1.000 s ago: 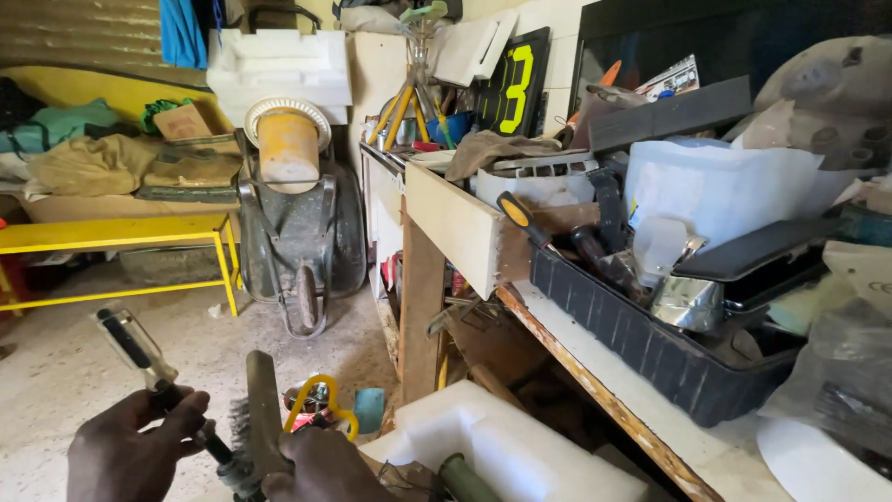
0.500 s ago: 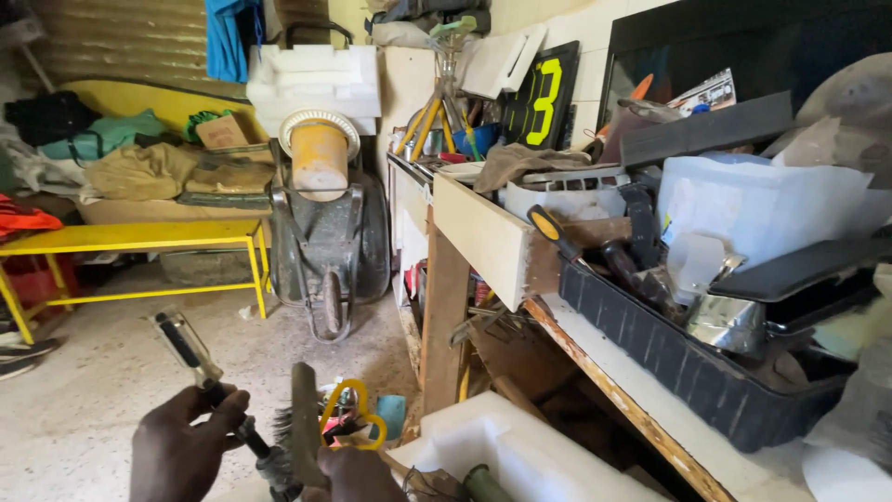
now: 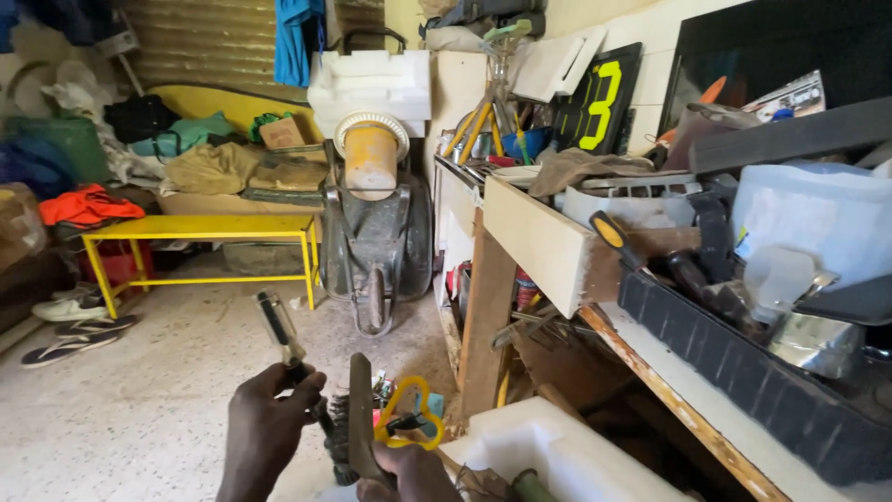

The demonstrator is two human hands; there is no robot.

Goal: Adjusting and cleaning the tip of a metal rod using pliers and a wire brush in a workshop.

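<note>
My left hand grips a screwdriver low on its shaft, its clear-and-black handle pointing up and to the left. My right hand holds a flat dark metal blade upright at the bottom edge of the view. The two tools meet between my hands over a dark bristly piece. A yellow loop-shaped plastic object lies just right of the blade, touching my right hand.
A cluttered workbench runs along the right with a black tray of tools. White foam box lies below it. A wheelbarrow stands upright ahead, a yellow metal bench to the left, sandals on the floor.
The view has swung left and forward, so the bench and wheelbarrow sit more to the right. My hands with the screwdriver and blade have shifted right in the frame, keeping their grip.
</note>
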